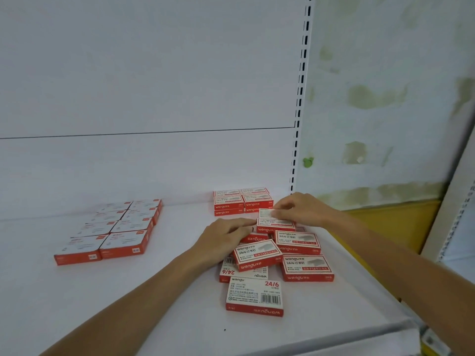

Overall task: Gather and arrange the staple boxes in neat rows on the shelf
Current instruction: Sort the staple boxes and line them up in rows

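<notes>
Several red-and-white staple boxes lie on the white shelf [144,299]. A tidy block of boxes [113,229] sits at the left in two rows. A small stacked group [241,201] stands at the back wall. A loose pile [277,253] lies at the right, with one box [255,295] nearest me, barcode side up. My right hand [300,208] pinches a box [266,213] at the top of the pile. My left hand [226,237] rests with curled fingers on the pile's left side, fingertips against a box [275,224].
The white back panel [154,98] rises behind the shelf, with a slotted upright [299,104] at its right. A stained wall [385,98] and a yellow surface [385,214] lie beyond the shelf's right edge.
</notes>
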Tool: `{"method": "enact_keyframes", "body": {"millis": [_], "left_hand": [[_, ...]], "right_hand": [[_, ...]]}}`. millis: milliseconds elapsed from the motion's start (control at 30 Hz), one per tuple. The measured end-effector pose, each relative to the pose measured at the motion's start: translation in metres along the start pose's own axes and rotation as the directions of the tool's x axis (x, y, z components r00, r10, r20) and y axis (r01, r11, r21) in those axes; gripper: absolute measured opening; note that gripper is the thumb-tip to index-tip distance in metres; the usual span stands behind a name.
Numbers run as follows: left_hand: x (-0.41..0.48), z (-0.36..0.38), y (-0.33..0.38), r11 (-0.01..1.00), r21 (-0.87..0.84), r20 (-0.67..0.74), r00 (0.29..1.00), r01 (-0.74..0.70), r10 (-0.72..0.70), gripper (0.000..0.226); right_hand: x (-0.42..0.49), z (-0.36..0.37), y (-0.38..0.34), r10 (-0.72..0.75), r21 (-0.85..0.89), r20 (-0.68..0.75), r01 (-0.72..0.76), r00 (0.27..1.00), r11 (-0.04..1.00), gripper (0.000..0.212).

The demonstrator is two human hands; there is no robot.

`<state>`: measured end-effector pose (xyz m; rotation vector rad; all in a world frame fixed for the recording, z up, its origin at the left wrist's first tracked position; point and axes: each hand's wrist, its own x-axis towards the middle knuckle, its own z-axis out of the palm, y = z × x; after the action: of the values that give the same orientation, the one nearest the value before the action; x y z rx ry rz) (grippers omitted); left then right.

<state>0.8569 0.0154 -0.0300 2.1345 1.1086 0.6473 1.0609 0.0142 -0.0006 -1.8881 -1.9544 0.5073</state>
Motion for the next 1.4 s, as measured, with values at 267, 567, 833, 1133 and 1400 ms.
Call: {"method": "enact_keyframes", "body": {"millis": [267, 567, 833, 1133, 1400], "left_hand": [[-0.001, 0.003, -0.004, 0.998, -0.044, -0.120, 0.992, -0.053, 0.047, 0.016], [-0.002, 0.000, -0.005, 0.987, -0.153, -0.225, 0.974, -0.055, 0.020, 0.027], [0.001, -0.008, -0.011, 0.904, -0.426, -0.265, 0.961, -0.040, -0.083, 0.030], [0.003, -0.021, -0.017, 0.671, -0.731, -0.326, 0.926, -0.120, -0.189, 0.032], [0.000, -0.020, -0.016, 0.869, -0.478, -0.478, 0.868, -0.125, -0.138, 0.044]], "right_hand": [[-0.006, -0.003, 0.004, -0.017, 0.114, 0.010, 0.016, 1.000, 0.993, 0.026], [0.005, -0.008, -0.014, 0.065, 0.480, -0.061, -0.028, 0.996, 0.877, 0.012], [-0.001, 0.006, -0.052, -0.133, 0.593, -0.126, 0.182, 0.983, 0.785, 0.021], [-0.003, 0.029, -0.060, -0.416, -0.041, -0.234, 0.418, 0.879, 0.907, 0.064], [0.001, 0.026, -0.057, -0.359, 0.042, -0.253, 0.381, 0.898, 0.923, 0.042]]}}
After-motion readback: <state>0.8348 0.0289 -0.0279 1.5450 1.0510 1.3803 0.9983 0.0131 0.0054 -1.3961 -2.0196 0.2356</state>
